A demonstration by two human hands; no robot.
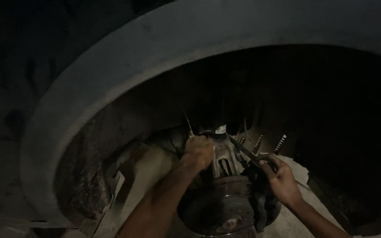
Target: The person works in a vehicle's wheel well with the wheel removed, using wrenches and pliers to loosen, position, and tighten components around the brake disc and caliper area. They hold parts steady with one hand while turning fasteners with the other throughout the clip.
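Wheel already off — brake disc (225, 207) being left exposed; left hand (198, 153) being closed on strut (220, 152); dark tool (248, 156) being gripped by right hand (281, 178) — fastener work unfinished, seemingly.

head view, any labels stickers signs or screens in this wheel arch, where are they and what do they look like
Small white rectangular sticker label: on the dark strut body deep in the wheel arch, just above and right of the left hand, up-left of the right hand; dark print too small to make out.
No packages, signs or screens show.
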